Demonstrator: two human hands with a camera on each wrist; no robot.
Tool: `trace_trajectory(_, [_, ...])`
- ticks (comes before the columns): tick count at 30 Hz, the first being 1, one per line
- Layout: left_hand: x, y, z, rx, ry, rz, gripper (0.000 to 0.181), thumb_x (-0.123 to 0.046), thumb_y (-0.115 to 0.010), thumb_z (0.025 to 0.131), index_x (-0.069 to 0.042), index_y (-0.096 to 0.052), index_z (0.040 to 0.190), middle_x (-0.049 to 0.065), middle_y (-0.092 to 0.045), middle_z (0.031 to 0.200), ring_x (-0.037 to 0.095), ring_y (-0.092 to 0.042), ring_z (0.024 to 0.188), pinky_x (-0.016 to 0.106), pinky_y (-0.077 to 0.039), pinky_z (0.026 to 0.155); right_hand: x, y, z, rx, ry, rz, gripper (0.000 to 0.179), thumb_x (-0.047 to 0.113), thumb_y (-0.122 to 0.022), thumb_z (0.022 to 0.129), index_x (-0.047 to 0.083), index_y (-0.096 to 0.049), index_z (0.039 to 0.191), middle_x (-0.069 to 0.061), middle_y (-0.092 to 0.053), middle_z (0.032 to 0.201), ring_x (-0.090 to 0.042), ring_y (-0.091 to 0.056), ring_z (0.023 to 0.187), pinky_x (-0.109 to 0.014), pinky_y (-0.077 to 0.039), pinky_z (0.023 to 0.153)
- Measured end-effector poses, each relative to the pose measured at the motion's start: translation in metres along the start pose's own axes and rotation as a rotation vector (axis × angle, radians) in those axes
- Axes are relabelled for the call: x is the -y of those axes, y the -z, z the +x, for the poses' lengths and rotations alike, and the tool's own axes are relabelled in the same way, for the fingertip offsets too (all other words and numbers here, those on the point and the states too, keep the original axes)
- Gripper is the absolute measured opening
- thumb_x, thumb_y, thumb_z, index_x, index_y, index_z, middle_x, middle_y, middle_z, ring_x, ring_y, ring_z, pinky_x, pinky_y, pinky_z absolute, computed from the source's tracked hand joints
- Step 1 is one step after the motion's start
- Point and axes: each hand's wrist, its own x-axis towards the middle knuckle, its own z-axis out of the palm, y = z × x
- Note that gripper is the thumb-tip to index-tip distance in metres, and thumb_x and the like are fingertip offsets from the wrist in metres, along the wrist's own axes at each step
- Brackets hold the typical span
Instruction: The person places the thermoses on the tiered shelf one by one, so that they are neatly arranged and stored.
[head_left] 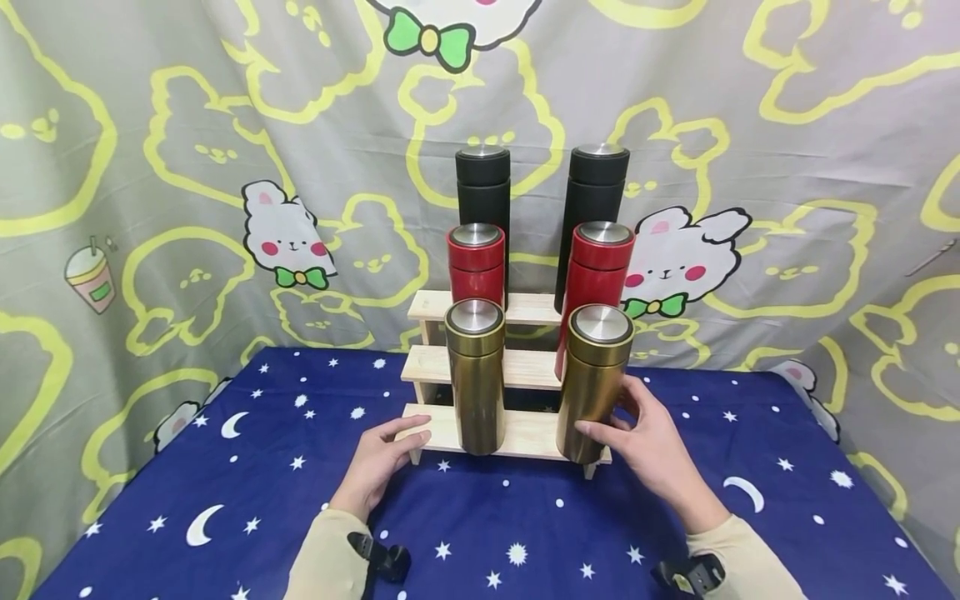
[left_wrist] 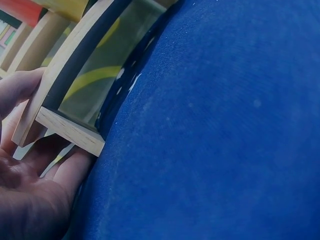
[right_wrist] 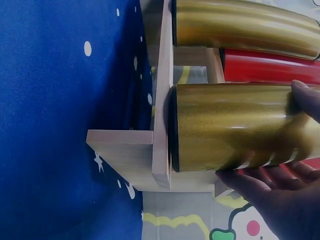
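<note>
My right hand [head_left: 654, 442] grips the right gold thermos flask [head_left: 588, 396], thumb on its near side and the other fingers round its right side. The flask stands upright at the right end of the lowest step, its base against the board in the right wrist view. At the rack's left end, my left hand [head_left: 375, 463] holds the lowest step of the three-step wooden rack [head_left: 431, 429]. In the left wrist view its thumb [left_wrist: 22, 87] lies against the board and the fingers are beneath, beside the rack's leg. A second gold thermos flask [head_left: 477, 400] stands left of centre on that step.
Behind stand two red flasks, left [head_left: 476, 262] and right [head_left: 597, 279], on the middle step. Two black flasks, left [head_left: 483, 196] and right [head_left: 595, 200], occupy the top step. A starry blue cloth [head_left: 300, 500] covers the table; a patterned curtain [head_left: 187, 167] hangs behind.
</note>
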Motion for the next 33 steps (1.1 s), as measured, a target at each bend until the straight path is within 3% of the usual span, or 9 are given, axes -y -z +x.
trace_trajectory(11, [0.002, 0.001, 0.0, 0.005, -0.007, -0.023, 0.036, -0.017, -0.08, 0.082, -0.004, -0.073, 0.116, 0.017, -0.056, 0.132, 0.022, -0.063, 0.098, 0.033, -0.051, 0.085, -0.006, -0.002, 0.0, 0.003, 0.018, 0.018, 0.065, 0.007, -0.081, 0.08, -0.002, -0.046, 0.134, -0.019, -0.055, 0.127, -0.03, -0.052, 0.118, -0.039, -0.045, 0.098])
trace_trajectory(19, [0.002, -0.002, 0.0, 0.002, -0.021, -0.008, 0.036, -0.018, -0.081, 0.082, -0.005, -0.073, 0.114, 0.017, -0.058, 0.13, 0.02, -0.063, 0.095, 0.03, -0.051, 0.081, -0.011, 0.003, -0.003, 0.028, 0.043, 0.004, 0.068, 0.012, -0.079, 0.084, -0.001, -0.041, 0.139, -0.019, -0.051, 0.133, -0.034, -0.047, 0.125, -0.053, -0.036, 0.104])
trace_trajectory(23, [-0.002, -0.005, 0.001, -0.026, -0.062, 0.075, 0.033, -0.019, -0.08, 0.082, -0.007, -0.075, 0.113, 0.014, -0.062, 0.125, 0.021, -0.06, 0.097, 0.03, -0.047, 0.079, -0.016, 0.01, -0.006, 0.015, 0.072, -0.054, 0.062, 0.017, -0.071, 0.092, 0.001, -0.04, 0.143, -0.02, -0.048, 0.138, -0.035, -0.043, 0.129, -0.052, -0.037, 0.105])
trace_trajectory(26, [-0.005, -0.007, -0.002, -0.043, -0.099, 0.153, 0.035, -0.022, -0.079, 0.084, -0.009, -0.074, 0.116, 0.013, -0.063, 0.126, 0.026, -0.057, 0.111, 0.036, -0.044, 0.09, -0.022, 0.018, -0.01, -0.014, 0.074, -0.119, 0.054, 0.022, -0.062, 0.099, 0.0, -0.04, 0.144, -0.021, -0.049, 0.139, -0.034, -0.044, 0.129, -0.03, -0.04, 0.103])
trace_trajectory(29, [-0.009, -0.006, -0.006, -0.048, -0.117, 0.199, 0.043, -0.024, -0.077, 0.086, -0.007, -0.069, 0.124, 0.014, -0.061, 0.131, 0.03, -0.048, 0.128, 0.044, -0.036, 0.105, -0.029, 0.03, -0.013, -0.034, 0.038, -0.188, 0.051, 0.027, -0.052, 0.104, -0.003, -0.041, 0.143, -0.023, -0.051, 0.138, -0.034, -0.046, 0.127, -0.011, -0.036, 0.093])
trace_trajectory(31, [-0.012, -0.004, -0.008, -0.061, -0.134, 0.231, 0.046, -0.026, -0.074, 0.089, -0.007, -0.065, 0.13, 0.013, -0.059, 0.134, 0.03, -0.044, 0.132, 0.046, -0.033, 0.108, -0.034, 0.04, -0.015, -0.033, -0.019, -0.243, 0.054, 0.033, -0.046, 0.105, -0.005, -0.039, 0.144, -0.027, -0.049, 0.138, -0.037, -0.046, 0.126, -0.016, -0.037, 0.095])
trace_trajectory(33, [-0.018, 0.002, -0.009, -0.095, -0.184, 0.344, 0.047, -0.03, -0.068, 0.094, -0.007, -0.061, 0.135, 0.012, -0.056, 0.137, 0.031, -0.043, 0.133, 0.047, -0.032, 0.109, -0.038, 0.051, -0.017, -0.018, -0.089, -0.304, 0.061, 0.039, -0.042, 0.106, -0.007, -0.036, 0.145, -0.031, -0.046, 0.139, -0.041, -0.043, 0.128, -0.031, -0.038, 0.1])
